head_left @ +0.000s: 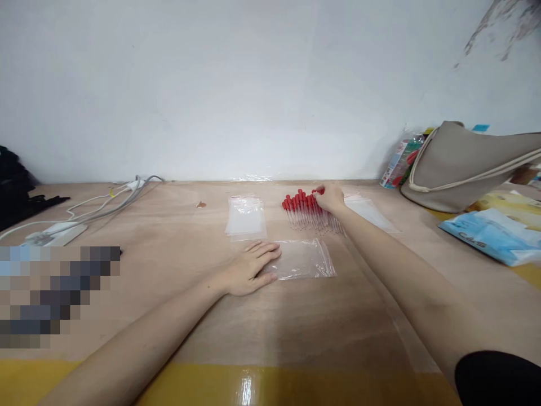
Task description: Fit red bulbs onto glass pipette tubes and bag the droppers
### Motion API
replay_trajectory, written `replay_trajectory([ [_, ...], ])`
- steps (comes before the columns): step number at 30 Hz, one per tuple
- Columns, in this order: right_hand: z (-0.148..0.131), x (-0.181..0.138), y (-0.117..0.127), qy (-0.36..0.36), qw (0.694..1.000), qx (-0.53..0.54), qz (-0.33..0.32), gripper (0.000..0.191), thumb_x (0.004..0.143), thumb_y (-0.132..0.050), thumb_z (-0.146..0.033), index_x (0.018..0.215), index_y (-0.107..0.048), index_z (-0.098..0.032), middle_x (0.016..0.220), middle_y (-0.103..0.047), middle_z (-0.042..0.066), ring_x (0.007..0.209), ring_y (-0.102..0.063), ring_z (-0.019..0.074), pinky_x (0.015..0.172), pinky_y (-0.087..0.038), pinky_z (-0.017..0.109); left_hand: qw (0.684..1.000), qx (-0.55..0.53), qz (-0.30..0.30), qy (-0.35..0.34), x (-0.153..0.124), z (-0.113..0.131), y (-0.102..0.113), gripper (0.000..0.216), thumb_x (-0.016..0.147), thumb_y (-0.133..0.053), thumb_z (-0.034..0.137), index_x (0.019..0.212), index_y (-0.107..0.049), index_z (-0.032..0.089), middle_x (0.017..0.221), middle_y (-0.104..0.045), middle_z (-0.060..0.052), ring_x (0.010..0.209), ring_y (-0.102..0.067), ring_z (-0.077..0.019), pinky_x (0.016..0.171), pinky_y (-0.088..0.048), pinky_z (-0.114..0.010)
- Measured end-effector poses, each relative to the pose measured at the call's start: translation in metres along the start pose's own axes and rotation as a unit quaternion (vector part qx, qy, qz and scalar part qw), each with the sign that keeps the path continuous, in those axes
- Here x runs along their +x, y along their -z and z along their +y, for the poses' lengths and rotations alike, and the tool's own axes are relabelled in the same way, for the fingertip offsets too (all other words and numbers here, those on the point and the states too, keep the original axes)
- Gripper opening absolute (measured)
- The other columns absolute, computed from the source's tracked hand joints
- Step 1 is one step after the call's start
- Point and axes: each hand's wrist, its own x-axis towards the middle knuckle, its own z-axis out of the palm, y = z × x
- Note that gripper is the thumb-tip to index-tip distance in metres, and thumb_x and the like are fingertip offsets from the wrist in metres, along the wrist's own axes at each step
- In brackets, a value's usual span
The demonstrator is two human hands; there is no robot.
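Observation:
My left hand [251, 268] lies flat with its fingers spread, the fingertips resting on the left end of a clear plastic zip bag [302, 259] that is flat on the table. Beyond that bag is a row of several droppers [300, 203] with red bulbs and thin clear stems, bulbs toward the wall. My right hand [332, 198] is at the row's right end, its fingers closed around the red bulb of a dropper. The hand partly hides the droppers there.
Stacks of clear bags lie left [245, 217] and right [369, 213] of the droppers. A power strip [63, 232] with cables is at the left. At the right are a grey bag [460, 163], a bottle [401, 160] and a blue tissue pack [486, 234]. A white wall [253, 84] bounds the table.

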Motion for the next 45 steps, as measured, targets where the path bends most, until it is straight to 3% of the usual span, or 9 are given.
replay_trajectory([
  [10,-0.003,0.002,0.012,-0.003,1.0,0.009,0.005,0.024,0.072,-0.049,-0.015,0.091,-0.063,-0.012,0.091,-0.064,0.012,0.086,-0.058,0.0231,0.077,-0.043,0.034,1.0,-0.003,-0.002,0.002,0.0,0.002,0.002,0.053,0.088,-0.038,0.046,0.134,-0.033,0.021,0.141,-0.032,-0.009,0.131,-0.026,-0.024,0.109,-0.02,-0.045],
  [15,0.005,-0.013,0.038,-0.016,0.991,0.124,0.037,0.021,0.075,-0.046,-0.02,0.086,-0.064,-0.014,0.082,-0.065,0.009,0.077,-0.06,0.0196,0.074,-0.046,0.034,1.0,0.0,0.003,0.003,-0.001,0.001,-0.001,0.053,0.088,-0.038,0.046,0.135,-0.032,0.022,0.141,-0.031,-0.008,0.132,-0.024,-0.0234,0.108,-0.02,-0.044],
  [21,0.033,-0.077,0.062,-0.107,0.922,0.369,0.047,0.025,0.069,-0.059,-0.04,0.079,-0.057,-0.017,0.067,-0.06,0.003,0.058,-0.057,0.0128,0.061,-0.051,0.03,1.0,0.0,0.004,0.023,-0.002,0.0,-0.002,0.053,0.088,-0.039,0.047,0.134,-0.032,0.023,0.143,-0.027,-0.008,0.132,-0.022,-0.0238,0.107,-0.024,-0.044],
  [27,0.027,-0.125,0.051,-0.227,0.826,0.515,0.035,0.031,0.057,-0.072,-0.039,0.071,-0.054,-0.019,0.064,-0.056,-0.002,0.06,-0.057,0.0097,0.067,-0.053,0.027,1.0,0.003,0.006,0.021,-0.002,0.002,0.0,0.052,0.088,-0.038,0.046,0.135,-0.03,0.024,0.143,-0.028,-0.008,0.131,-0.025,-0.0241,0.106,-0.026,-0.044],
  [30,0.023,-0.137,0.047,-0.228,0.801,0.553,-0.026,0.033,0.054,-0.075,-0.039,0.068,-0.053,-0.019,0.067,-0.057,-0.002,0.066,-0.059,0.0106,0.07,-0.052,0.026,1.0,0.002,0.001,0.028,-0.002,0.004,0.003,0.053,0.088,-0.038,0.046,0.135,-0.029,0.023,0.142,-0.028,-0.008,0.131,-0.025,-0.0235,0.106,-0.026,-0.044],
  [35,0.03,-0.144,0.057,-0.11,0.841,0.481,-0.223,0.029,0.06,-0.072,-0.039,0.072,-0.056,-0.018,0.062,-0.059,-0.003,0.055,-0.053,0.0073,0.058,-0.046,0.023,1.0,0.002,0.009,0.027,-0.002,0.005,0.003,0.054,0.088,-0.039,0.046,0.136,-0.028,0.024,0.142,-0.03,-0.008,0.13,-0.027,-0.0236,0.106,-0.026,-0.044],
  [38,0.035,-0.14,0.064,-0.083,0.833,0.441,-0.325,0.031,0.058,-0.074,-0.035,0.076,-0.056,-0.017,0.068,-0.063,-0.002,0.062,-0.057,0.0094,0.062,-0.045,0.024,0.999,0.007,0.009,0.03,-0.002,0.004,0.002,0.054,0.088,-0.039,0.046,0.136,-0.029,0.024,0.142,-0.029,-0.008,0.13,-0.027,-0.0244,0.106,-0.027,-0.045],
  [41,0.034,-0.139,0.066,-0.057,0.828,0.423,-0.363,0.033,0.057,-0.075,-0.032,0.078,-0.056,-0.016,0.075,-0.064,0.0,0.068,-0.058,0.0103,0.065,-0.044,0.025,0.999,0.014,0.004,0.031,-0.002,0.003,0.001,0.053,0.088,-0.04,0.046,0.136,-0.029,0.026,0.143,-0.027,-0.007,0.131,-0.026,-0.0246,0.106,-0.025,-0.045],
  [45,0.025,-0.144,0.064,-0.024,0.839,0.416,-0.349,0.031,0.059,-0.073,-0.036,0.075,-0.055,-0.016,0.063,-0.057,-0.003,0.055,-0.05,0.0074,0.054,-0.038,0.021,0.999,0.019,0.007,0.025,-0.001,0.001,-0.001,0.051,0.087,-0.04,0.046,0.134,-0.033,0.027,0.143,-0.027,-0.007,0.131,-0.025,-0.0245,0.106,-0.025,-0.045],
])
